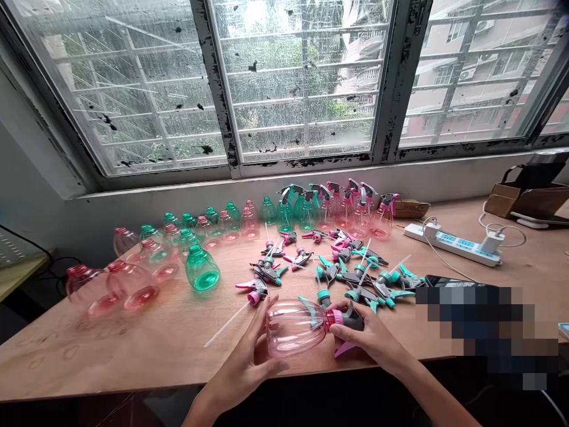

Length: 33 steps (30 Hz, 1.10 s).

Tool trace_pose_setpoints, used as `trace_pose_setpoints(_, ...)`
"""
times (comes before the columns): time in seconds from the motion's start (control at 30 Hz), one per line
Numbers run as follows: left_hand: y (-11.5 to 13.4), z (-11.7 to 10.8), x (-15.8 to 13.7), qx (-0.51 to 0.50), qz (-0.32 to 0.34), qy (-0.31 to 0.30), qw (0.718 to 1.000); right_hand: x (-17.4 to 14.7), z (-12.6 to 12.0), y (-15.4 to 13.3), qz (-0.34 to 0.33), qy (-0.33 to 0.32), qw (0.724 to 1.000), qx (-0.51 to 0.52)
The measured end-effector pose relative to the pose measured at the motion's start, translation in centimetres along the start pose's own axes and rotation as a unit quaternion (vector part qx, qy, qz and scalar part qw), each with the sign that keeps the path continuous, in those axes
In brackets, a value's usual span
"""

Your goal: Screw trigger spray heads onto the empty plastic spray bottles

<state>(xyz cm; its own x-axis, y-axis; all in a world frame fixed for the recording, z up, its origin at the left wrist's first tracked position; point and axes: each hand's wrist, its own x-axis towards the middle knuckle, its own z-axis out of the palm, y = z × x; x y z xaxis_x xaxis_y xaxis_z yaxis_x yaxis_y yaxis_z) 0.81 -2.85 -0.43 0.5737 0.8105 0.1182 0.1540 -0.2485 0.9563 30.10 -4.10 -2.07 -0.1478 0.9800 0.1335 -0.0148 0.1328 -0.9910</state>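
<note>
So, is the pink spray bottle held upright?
No: the pink spray bottle is held sideways, left hand at its base, right hand on its sprayer.

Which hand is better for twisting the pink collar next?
Probably the right hand: it holds the spray head at its pink collar, while the left hand cups the pink bottle.

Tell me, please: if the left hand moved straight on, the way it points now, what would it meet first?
Apart from the pink bottle it holds, the left hand would probably meet the loose spray tops just beyond it. Its height above the table is unclear, so it might pass over them.
</note>
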Motion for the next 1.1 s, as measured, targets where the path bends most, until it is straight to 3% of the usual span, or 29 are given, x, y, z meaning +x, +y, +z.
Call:
trace_pose_setpoints(0.23,-0.5,0.0,0.0,-0.001,0.015,-0.004,1.000,0.2,-0.1,0.8,0.020,-0.005,0.999,0.039)
trace_pose_setpoints(0.43,0.6,0.1,0.1,-0.016,0.010,0.000,1.000,0.0,0.0,0.1,0.004,-0.007,1.000,0.007)
trace_pose_setpoints(0.6,0.5,0.2,0.2,0.031,0.018,0.006,0.999,0.0,0.0,-0.1,0.023,-0.010,0.999,0.040)
trace_pose_setpoints(0.9,0.3,0.0,0.0,-0.049,-0.014,-0.010,0.999,0.1,0.0,-0.1,0.015,-0.006,1.000,0.014)
trace_pose_setpoints(1.1,0.3,-0.1,0.0,0.001,0.007,-0.007,1.000,0.1,0.0,0.0,0.030,-0.013,0.998,0.053)
